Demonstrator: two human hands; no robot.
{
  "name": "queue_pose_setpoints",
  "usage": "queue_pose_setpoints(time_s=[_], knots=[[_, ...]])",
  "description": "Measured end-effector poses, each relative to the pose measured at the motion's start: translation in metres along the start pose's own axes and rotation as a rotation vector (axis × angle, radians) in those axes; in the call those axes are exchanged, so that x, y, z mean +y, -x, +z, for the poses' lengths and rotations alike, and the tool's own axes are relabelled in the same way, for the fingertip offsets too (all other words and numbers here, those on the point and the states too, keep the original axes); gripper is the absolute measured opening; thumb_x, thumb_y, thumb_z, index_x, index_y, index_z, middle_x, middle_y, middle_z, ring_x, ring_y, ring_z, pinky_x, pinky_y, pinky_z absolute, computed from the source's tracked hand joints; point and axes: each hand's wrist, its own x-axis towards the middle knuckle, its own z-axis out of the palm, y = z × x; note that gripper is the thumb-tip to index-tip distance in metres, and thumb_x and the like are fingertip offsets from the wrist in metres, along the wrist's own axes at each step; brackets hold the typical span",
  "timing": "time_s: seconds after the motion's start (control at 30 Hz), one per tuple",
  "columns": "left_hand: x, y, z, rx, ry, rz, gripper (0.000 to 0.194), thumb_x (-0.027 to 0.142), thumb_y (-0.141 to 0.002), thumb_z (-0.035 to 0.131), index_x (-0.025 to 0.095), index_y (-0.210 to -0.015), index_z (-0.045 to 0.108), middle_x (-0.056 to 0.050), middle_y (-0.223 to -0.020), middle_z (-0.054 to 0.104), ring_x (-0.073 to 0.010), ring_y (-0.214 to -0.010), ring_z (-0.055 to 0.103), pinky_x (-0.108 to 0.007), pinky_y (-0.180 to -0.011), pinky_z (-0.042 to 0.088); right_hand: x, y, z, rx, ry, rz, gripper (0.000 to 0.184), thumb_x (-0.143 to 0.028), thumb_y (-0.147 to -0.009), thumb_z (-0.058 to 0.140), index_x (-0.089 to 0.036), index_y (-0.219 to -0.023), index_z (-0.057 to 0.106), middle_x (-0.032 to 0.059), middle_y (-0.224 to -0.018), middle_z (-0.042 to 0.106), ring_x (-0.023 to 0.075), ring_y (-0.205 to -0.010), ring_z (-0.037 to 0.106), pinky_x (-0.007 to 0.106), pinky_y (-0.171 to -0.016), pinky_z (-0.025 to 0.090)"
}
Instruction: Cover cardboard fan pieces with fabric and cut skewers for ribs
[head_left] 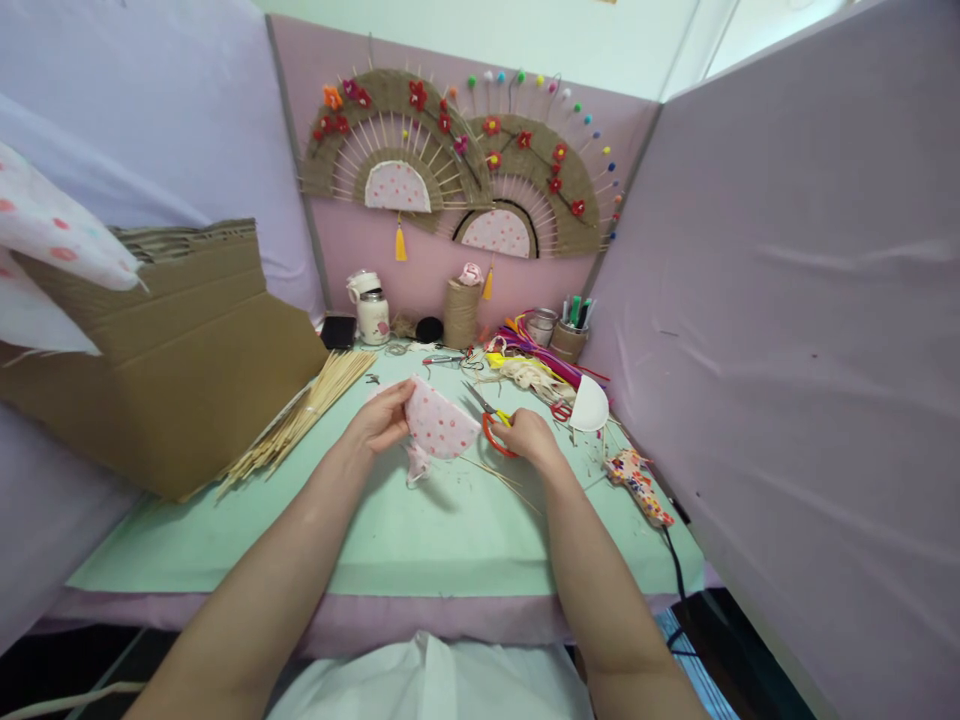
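My left hand grips a half-round piece of pink dotted fabric by its left end, above the green tabletop. A narrow scrap of the same fabric hangs below it. In my right hand are scissors with red and yellow handles. Their blades stand apart and point up and left, close to the fabric's right side but not visibly cutting it. Several thin sticks lie on the table beneath. A white half-round piece rests to the right of the scissors.
A cardboard box and a bundle of thin sticks stand left. At the back are a bottle, a twine roll and a pen holder. A fabric-covered tool with a cord lies right. Decorated fans hang behind.
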Motion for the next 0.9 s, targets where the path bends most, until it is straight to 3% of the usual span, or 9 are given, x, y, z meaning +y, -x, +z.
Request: queue_pose_setpoints(time_s=[0.17,0.33,0.43,0.53,0.67,0.73,0.9], knots=[[-0.001,0.003,0.002,-0.049,-0.062,-0.024,0.012,0.014,-0.07,0.075,0.012,-0.077,0.066,-0.003,-0.07,0.067,-0.0112,-0.06,0.06,-0.023,-0.06,0.051,0.002,-0.004,-0.005,0.077,-0.498,0.01,0.028,-0.043,-0.073,0.055,-0.017,-0.063,0.059,0.0044,-0.054,0.06,0.0178,-0.055,0.057,0.026,-0.051,0.034],[-0.003,0.005,0.004,-0.055,-0.087,-0.043,0.021,0.014,-0.065,0.079,0.013,-0.082,0.067,-0.001,-0.069,0.066,-0.0097,-0.057,0.059,-0.021,-0.058,0.05,-0.006,-0.005,-0.006,-0.015,-1.066,-0.053,0.03,-0.047,-0.075,0.051,-0.018,-0.081,0.059,0.0057,-0.078,0.067,0.0153,-0.066,0.061,0.026,-0.059,0.045],[-0.004,0.005,0.003,-0.062,-0.1,-0.049,0.023,0.016,-0.063,0.08,0.014,-0.082,0.066,0.0,-0.067,0.065,-0.0095,-0.056,0.059,-0.021,-0.057,0.05,-0.009,-0.004,-0.007,-0.116,-1.364,-0.067,0.028,-0.046,-0.07,0.06,-0.02,-0.079,0.056,0.0049,-0.081,0.065,0.0135,-0.062,0.058,0.026,-0.055,0.044],[-0.004,0.004,0.002,-0.067,-0.115,-0.046,0.026,0.018,-0.062,0.081,0.014,-0.083,0.066,0.0,-0.068,0.066,-0.0099,-0.057,0.06,-0.022,-0.057,0.05,-0.01,-0.001,-0.008,-0.136,-1.329,-0.072,0.033,-0.048,-0.066,0.064,-0.02,-0.077,0.051,0.0022,-0.077,0.061,0.0112,-0.056,0.05,0.025,-0.051,0.037],[-0.003,0.005,0.001,-0.063,-0.136,-0.036,0.03,0.02,-0.06,0.083,0.013,-0.083,0.066,0.0,-0.069,0.066,-0.01,-0.058,0.06,-0.022,-0.057,0.051,-0.015,0.006,-0.008,0.174,-0.87,-0.138,0.048,-0.051,-0.058,0.072,-0.019,-0.088,0.053,0.0024,-0.081,0.058,0.0152,-0.068,0.049,0.028,-0.061,0.038],[-0.003,0.005,0.002,-0.061,-0.144,-0.027,0.032,0.021,-0.058,0.084,0.013,-0.083,0.066,0.0,-0.069,0.066,-0.0104,-0.059,0.06,-0.023,-0.058,0.051,-0.018,0.011,-0.009,0.251,-0.719,-0.213,0.052,-0.051,-0.058,0.073,-0.018,-0.094,0.053,0.0028,-0.085,0.058,0.0163,-0.072,0.048,0.029,-0.065,0.039],[-0.004,0.005,0.004,-0.055,-0.141,0.012,0.033,0.023,-0.055,0.086,0.013,-0.08,0.066,-0.001,-0.069,0.066,-0.0103,-0.059,0.059,-0.022,-0.059,0.05,-0.024,0.023,-0.013,0.085,-0.682,-0.429,0.039,-0.046,-0.066,0.067,-0.019,-0.09,0.055,-0.0016,-0.078,0.054,0.0128,-0.065,0.044,0.026,-0.062,0.037]])
